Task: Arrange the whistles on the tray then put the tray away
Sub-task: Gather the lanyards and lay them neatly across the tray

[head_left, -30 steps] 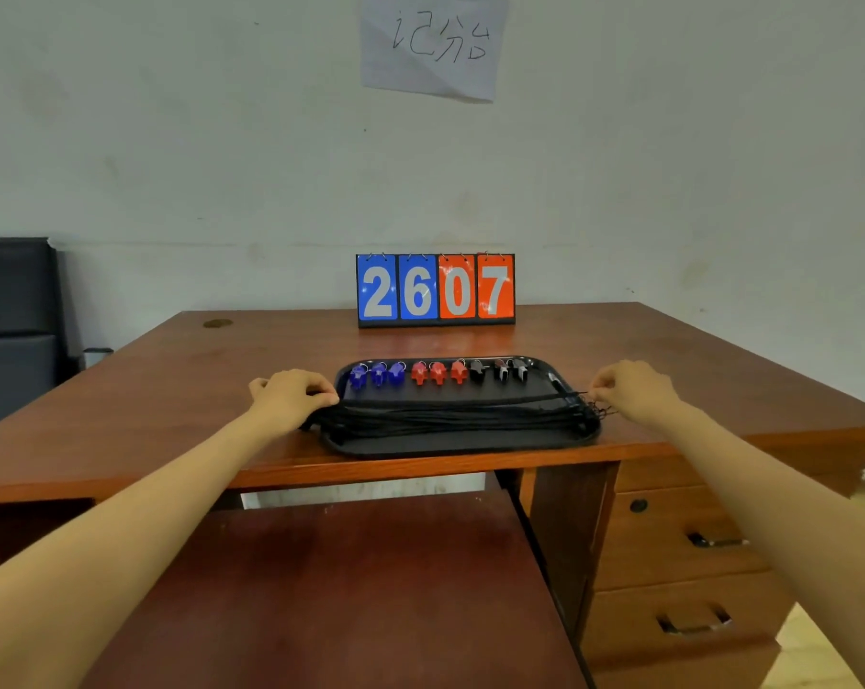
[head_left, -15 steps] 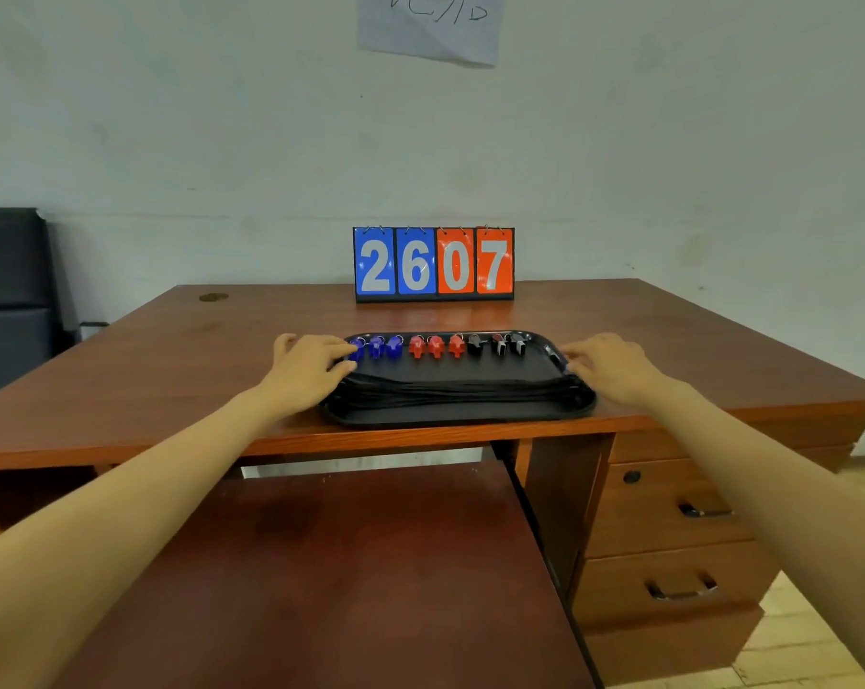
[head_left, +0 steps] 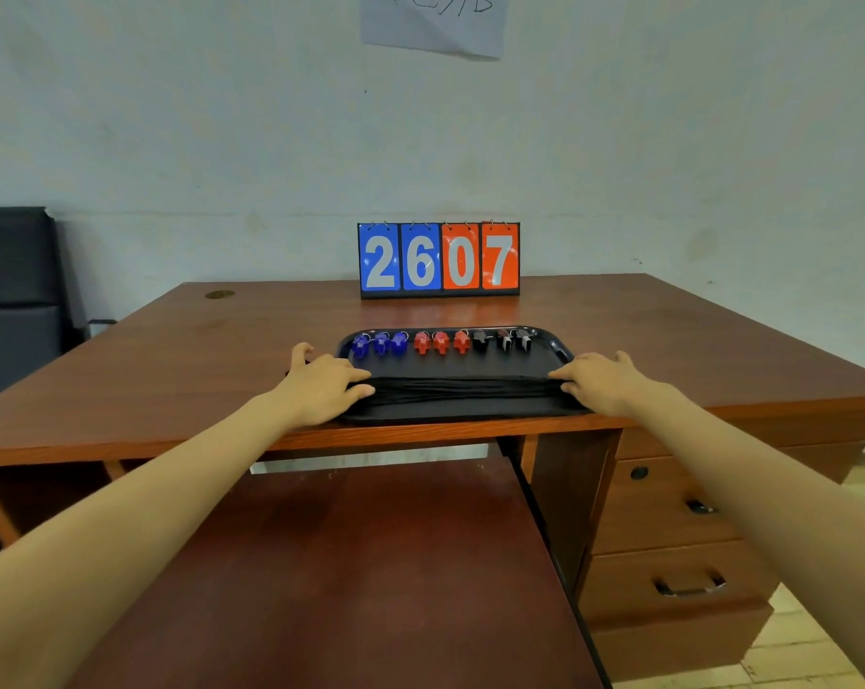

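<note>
I see the desk [head_left: 669, 340], and on it the black tray [head_left: 450, 415] lying between my two grips. My left hand [head_left: 321, 390] and right hand [head_left: 604, 385] clasp its ends. Beyond my fingers, nine whistles [head_left: 440, 342] line the far rim.

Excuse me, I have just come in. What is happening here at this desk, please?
A person is working with both bare hands on a black tray near the front edge of a wooden desk. Nine whistles stand in a row along its far side: three blue, three red, three black, with their black cords bundled in front. The left hand and right hand rest on the tray's two ends. It is not lifted yet.
</note>
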`<state>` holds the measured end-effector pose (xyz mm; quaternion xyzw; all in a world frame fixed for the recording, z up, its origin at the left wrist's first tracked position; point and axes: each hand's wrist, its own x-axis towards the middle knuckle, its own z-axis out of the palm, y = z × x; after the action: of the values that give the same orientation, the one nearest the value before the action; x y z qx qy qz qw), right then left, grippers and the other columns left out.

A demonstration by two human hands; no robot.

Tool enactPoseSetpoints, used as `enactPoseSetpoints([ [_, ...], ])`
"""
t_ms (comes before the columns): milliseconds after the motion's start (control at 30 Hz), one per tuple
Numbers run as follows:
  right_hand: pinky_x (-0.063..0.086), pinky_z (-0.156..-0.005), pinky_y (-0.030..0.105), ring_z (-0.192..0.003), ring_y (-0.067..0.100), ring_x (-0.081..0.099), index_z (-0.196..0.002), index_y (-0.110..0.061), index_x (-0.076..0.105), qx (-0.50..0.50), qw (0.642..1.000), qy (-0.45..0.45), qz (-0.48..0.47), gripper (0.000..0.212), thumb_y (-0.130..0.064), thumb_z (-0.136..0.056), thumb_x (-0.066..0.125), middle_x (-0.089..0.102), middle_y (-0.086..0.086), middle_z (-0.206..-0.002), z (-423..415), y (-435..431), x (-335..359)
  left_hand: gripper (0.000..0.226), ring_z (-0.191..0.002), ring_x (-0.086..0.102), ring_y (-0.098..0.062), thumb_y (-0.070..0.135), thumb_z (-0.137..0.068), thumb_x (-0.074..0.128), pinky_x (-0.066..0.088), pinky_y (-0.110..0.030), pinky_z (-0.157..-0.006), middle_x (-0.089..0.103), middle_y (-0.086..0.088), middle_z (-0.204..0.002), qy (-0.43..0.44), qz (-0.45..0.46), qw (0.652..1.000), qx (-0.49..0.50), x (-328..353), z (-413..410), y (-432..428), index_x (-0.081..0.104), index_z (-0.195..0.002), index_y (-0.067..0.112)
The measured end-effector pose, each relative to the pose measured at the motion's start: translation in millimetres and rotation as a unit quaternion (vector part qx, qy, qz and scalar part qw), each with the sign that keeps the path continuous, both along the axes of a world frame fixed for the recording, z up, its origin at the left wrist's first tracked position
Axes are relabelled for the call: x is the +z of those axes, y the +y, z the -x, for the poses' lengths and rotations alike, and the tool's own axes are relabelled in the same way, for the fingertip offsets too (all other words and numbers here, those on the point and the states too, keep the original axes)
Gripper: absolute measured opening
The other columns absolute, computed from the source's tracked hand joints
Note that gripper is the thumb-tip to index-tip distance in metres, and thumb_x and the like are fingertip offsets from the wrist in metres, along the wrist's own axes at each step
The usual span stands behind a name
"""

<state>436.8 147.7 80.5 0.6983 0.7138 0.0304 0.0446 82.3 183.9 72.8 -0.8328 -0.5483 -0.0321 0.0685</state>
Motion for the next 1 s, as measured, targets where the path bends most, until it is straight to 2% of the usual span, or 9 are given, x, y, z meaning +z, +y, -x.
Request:
enactPoseSetpoints([
  [267,0.007,-0.112,0.061,-0.141,0.024,0.026,-0.142,-0.029,0.039,-0.004,1.0,-0.012,0.016,0.042,-0.023,-0.101,0.032,0.038,0.007,-0.149,4.9,-3.0,5.9,0.043,-0.127,0.044,-0.015,0.048,-0.096,0.035,0.007,-0.05,-0.112,0.055,0.005,-0.133,-0.011,-0.006,1.0,0.0,0.8,0.7,-3.7,0.053,-0.13,0.029],
  [367,0.009,-0.112,0.059,-0.139,0.025,0.029,-0.14,-0.027,0.043,-0.005,1.0,0.003,0.019,0.042,-0.024,-0.099,0.035,0.04,0.006,-0.148,6.9,1.7,10.4,0.047,-0.126,0.044,-0.017,0.052,-0.095,0.033,0.012,-0.049,-0.11,0.055,0.003,-0.133,-0.071,-0.018,0.997,0.011,4.3,-4.3,4.9,0.053,-0.13,0.028],
  [467,0.023,-0.112,0.054,-0.135,0.026,0.038,-0.14,-0.025,0.043,-0.009,0.997,0.068,-0.021,0.043,-0.023,-0.097,0.037,0.043,0.004,-0.146,4.1,18.1,16.2,0.044,-0.125,0.046,-0.022,0.047,-0.096,0.035,0.022,-0.047,-0.107,0.054,-0.002,-0.134,-0.153,-0.051,0.985,0.057,11.3,-7.5,25.0,0.051,-0.132,0.026],
  [533,0.04,-0.102,0.045,-0.122,0.027,0.05,-0.139,-0.025,0.044,-0.02,0.991,0.117,-0.062,0.043,-0.023,-0.096,0.037,0.052,0.006,-0.138,0.1,31.4,21.4,0.042,-0.127,0.045,-0.026,0.039,-0.096,0.04,0.027,-0.048,-0.108,0.052,-0.006,-0.136,-0.177,-0.074,0.977,0.095,16.1,-6.4,41.0,0.047,-0.135,0.024],
  [567,0.044,-0.098,0.043,-0.117,0.027,0.054,-0.138,-0.024,0.044,-0.031,0.987,0.134,-0.082,0.042,-0.024,-0.096,0.038,0.055,0.006,-0.134,-1.5,37.5,23.9,0.042,-0.126,0.045,-0.028,0.037,-0.096,0.042,0.028,-0.049,-0.108,0.052,-0.008,-0.135,-0.182,-0.073,0.974,0.115,18.4,-5.2,48.3,0.045,-0.136,0.024],
  [667,0.041,-0.102,0.048,-0.12,0.028,0.051,-0.139,-0.022,0.041,-0.09,0.98,0.132,-0.115,0.044,-0.031,-0.096,0.041,0.054,0.008,-0.136,-6.6,56.3,26.5,0.046,-0.124,0.047,-0.028,0.039,-0.094,0.045,0.03,-0.047,-0.108,0.053,-0.007,-0.135,-0.157,-0.023,0.971,0.177,24.6,0.2,67.0,0.042,-0.137,0.022],
  [733,0.037,-0.106,0.049,-0.123,0.03,0.048,-0.139,-0.021,0.04,-0.129,0.98,0.12,-0.091,0.046,-0.033,-0.095,0.044,0.052,0.01,-0.136,-11.0,66.7,25.9,0.049,-0.125,0.048,-0.026,0.041,-0.092,0.048,0.031,-0.045,-0.107,0.05,-0.006,-0.138,-0.143,0.016,0.969,0.201,24.7,4.3,78.5,0.042,-0.137,0.021],
  [867,0.035,-0.107,0.051,-0.122,0.032,0.048,-0.134,-0.019,0.045,-0.152,0.979,0.134,-0.02,0.044,-0.03,-0.091,0.047,0.051,0.01,-0.137,-20.5,83.1,16.8,0.054,-0.119,0.053,-0.026,0.034,-0.089,0.056,0.041,-0.038,-0.101,0.049,-0.008,-0.141,-0.2,0.1,0.958,0.178,18.3,6.1,92.2,0.043,-0.137,0.014],
  [1000,0.041,-0.101,0.051,-0.111,0.031,0.054,-0.124,-0.021,0.054,-0.134,0.978,0.157,-0.029,0.034,-0.026,-0.091,0.049,0.059,0.009,-0.125,-19.1,89.9,6.3,0.055,-0.121,0.051,-0.027,0.028,-0.087,0.061,0.042,-0.035,-0.098,0.048,-0.008,-0.141,-0.215,0.096,0.958,0.165,12.9,4.1,96.1,0.044,-0.137,0.014],
])
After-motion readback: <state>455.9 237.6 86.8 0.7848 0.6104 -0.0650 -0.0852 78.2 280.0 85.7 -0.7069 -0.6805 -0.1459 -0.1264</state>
